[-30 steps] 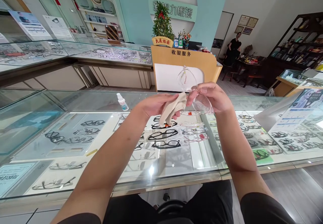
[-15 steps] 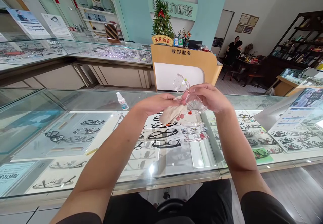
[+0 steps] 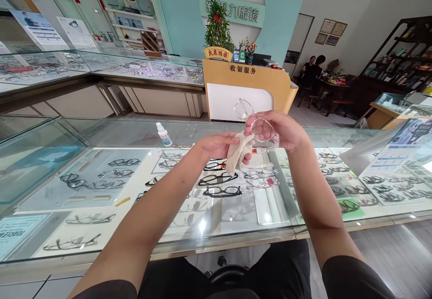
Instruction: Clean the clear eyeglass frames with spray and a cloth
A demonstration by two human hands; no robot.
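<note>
Above the glass display counter (image 3: 101, 130), my right hand (image 3: 285, 130) grips a pair of clear-framed glasses (image 3: 259, 126) by one lens. The other lens sticks up to the left. My left hand (image 3: 216, 146) is closed on a beige cleaning cloth (image 3: 236, 155), which hangs down from my fingers and touches the lower lens. Both hands are held together in mid-air, over the rows of frames inside the case.
A small white spray bottle (image 3: 164, 135) stands on the counter to the left. Many glasses (image 3: 221, 192) lie under the glass. A wooden cashier desk (image 3: 248, 87) with a plant stands behind. Two people sit at the far right (image 3: 312, 69).
The glasses have been turned and lowered a little in my right hand. My left hand with the cloth has shifted right and now presses against the lower lens.
</note>
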